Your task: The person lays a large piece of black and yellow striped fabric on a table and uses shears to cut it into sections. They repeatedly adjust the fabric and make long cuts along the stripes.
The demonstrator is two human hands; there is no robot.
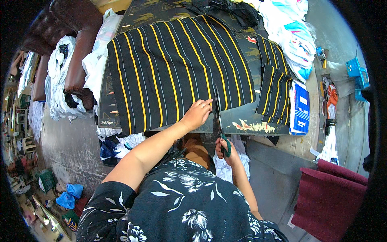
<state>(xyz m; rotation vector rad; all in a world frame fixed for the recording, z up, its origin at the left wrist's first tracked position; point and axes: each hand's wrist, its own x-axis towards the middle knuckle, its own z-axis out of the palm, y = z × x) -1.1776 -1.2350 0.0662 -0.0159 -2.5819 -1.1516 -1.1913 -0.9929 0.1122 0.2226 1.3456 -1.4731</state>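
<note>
A black cloth with yellow and grey stripes [177,60] lies spread over the dark table, its front edge toward me. My left hand [197,114] rests on this cloth near the front edge, fingers stretched out toward the blades. In my right hand [230,153], just beyond the table's front edge, is a pair of scissors [218,121] with green handles. Their dark blades point away from me and reach over the cloth's front edge, close beside my left fingertips. How far the blades are apart is hard to make out. A smaller striped piece [274,92] lies folded to the right.
A blue and white booklet [300,109] lies at the table's right corner. White plastic bags [288,36] are heaped at the back right, near a black bundle [238,14]. To the left stands a brown leather armchair [82,60]. Maroon cloth [328,197] hangs at the lower right.
</note>
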